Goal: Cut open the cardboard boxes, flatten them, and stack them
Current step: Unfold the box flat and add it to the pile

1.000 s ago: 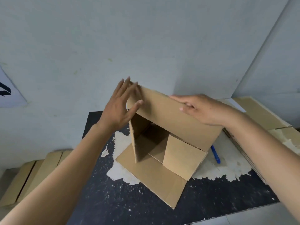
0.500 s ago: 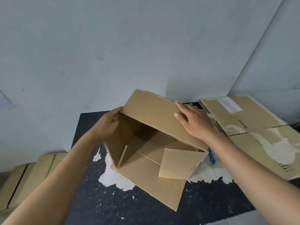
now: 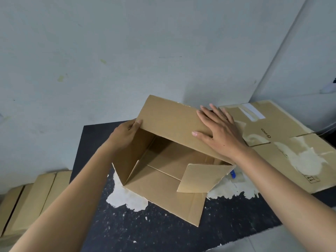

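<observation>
A brown cardboard box (image 3: 169, 122) lies on its side on the black table (image 3: 94, 135), its open end facing me and its flaps spread out. My left hand (image 3: 125, 134) grips the left edge of the box's upper panel, thumb on the outside. My right hand (image 3: 218, 131) presses flat, fingers straight, on the right part of that same panel. One small flap (image 3: 201, 177) hangs at the front right and a long flap (image 3: 169, 200) lies flat on the table. A blue cutter (image 3: 232, 174) peeks out from behind the box's right corner.
A stack of flattened boxes (image 3: 283, 142) with white torn patches lies on the table's right side, against the wall. More flat cardboard (image 3: 31, 199) lies lower at the left, off the table. The table's surface is scuffed with white patches. A grey wall stands close behind.
The box's upper panel has tilted further back and down toward the right. My left hand moved from the panel's top to its left edge; my right hand slid down onto the panel's face.
</observation>
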